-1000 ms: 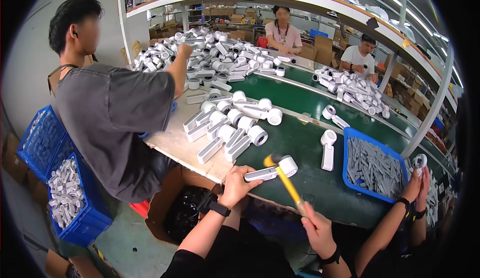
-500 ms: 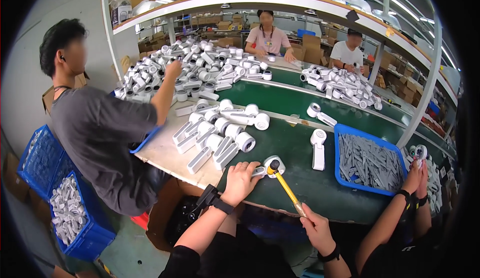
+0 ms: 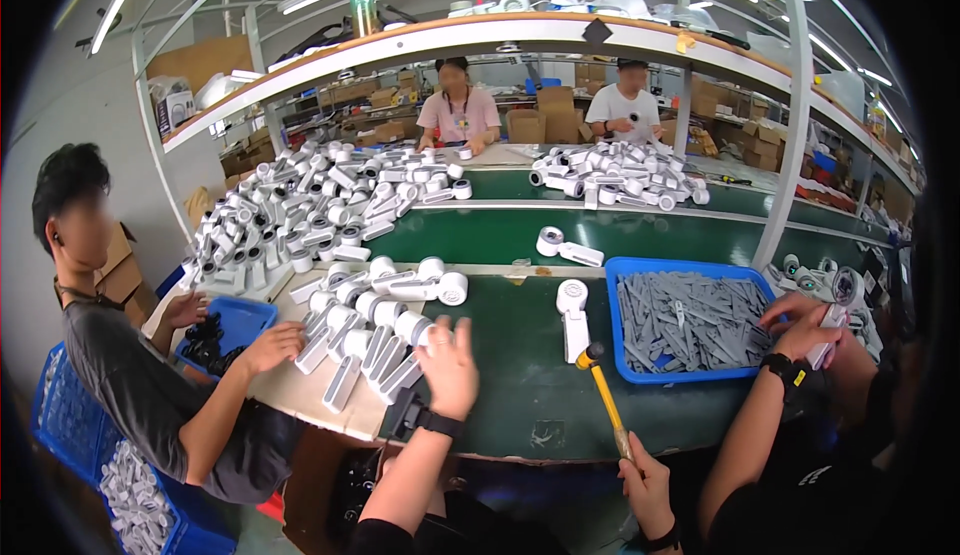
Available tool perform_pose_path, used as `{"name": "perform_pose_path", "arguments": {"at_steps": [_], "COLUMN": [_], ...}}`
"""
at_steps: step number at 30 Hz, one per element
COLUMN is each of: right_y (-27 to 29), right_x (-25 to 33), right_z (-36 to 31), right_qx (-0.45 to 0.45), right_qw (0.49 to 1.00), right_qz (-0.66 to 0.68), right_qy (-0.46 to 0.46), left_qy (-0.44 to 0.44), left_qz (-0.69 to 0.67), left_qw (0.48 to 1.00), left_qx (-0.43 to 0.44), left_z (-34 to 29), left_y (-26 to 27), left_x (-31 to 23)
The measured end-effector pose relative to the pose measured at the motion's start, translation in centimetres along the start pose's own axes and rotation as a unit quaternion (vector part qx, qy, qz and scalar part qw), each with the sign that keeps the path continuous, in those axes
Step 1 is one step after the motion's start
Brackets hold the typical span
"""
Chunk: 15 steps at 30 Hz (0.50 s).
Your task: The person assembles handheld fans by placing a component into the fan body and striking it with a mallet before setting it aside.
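Note:
My left hand (image 3: 450,373) is raised with its fingers spread, at the right edge of a group of white handheld fan bodies (image 3: 358,340). These have round heads and long flat handles, and stand packed side by side. Nothing shows in that hand, though its fingertips overlap the nearest round head. My right hand (image 3: 645,480) grips a hammer (image 3: 606,400) by the lower end of its yellow handle. The hammer's black-and-yellow head is just below a single white fan body (image 3: 573,320) lying on the green mat (image 3: 500,395).
A blue tray (image 3: 618,350) of grey strips lies at the right, beside a co-worker's hands (image 3: 800,330). At the left, another person's hands (image 3: 275,345) are near a blue bin (image 3: 250,315). A large fan-body pile (image 3: 300,205), conveyor (image 3: 450,235) and shelf post (image 3: 790,135) stand beyond.
The fan body under the hammer is gone from the mat's front edge. My left hand has let go and lifted toward the group. The hammer has swung upright, and the view has turned right.

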State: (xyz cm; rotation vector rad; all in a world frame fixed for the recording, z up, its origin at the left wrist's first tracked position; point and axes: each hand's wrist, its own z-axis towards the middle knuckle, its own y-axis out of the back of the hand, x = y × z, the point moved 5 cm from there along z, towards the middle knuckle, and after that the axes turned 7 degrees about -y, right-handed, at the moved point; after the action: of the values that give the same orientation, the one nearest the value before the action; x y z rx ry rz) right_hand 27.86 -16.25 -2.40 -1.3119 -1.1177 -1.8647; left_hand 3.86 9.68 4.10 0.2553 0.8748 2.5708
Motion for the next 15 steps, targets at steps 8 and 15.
{"name": "perform_pose_path", "arguments": {"at_steps": [8,15], "right_y": [0.5,1.7], "right_x": [0.7,0.6], "right_z": [-3.3,-3.5], "right_qx": [-0.045,-0.024], "right_qw": [0.994,0.987], "right_qz": [0.096,0.153], "right_qy": [0.017,-0.039], "left_qy": [-0.047,-0.071], "left_qz": [-0.371,-0.345], "left_qw": [0.919,0.916], "left_qx": [0.122,0.191], "left_z": [1.8,0.2], "left_y": [-7.8,-7.4], "left_x": [-15.7,-13.3]}}
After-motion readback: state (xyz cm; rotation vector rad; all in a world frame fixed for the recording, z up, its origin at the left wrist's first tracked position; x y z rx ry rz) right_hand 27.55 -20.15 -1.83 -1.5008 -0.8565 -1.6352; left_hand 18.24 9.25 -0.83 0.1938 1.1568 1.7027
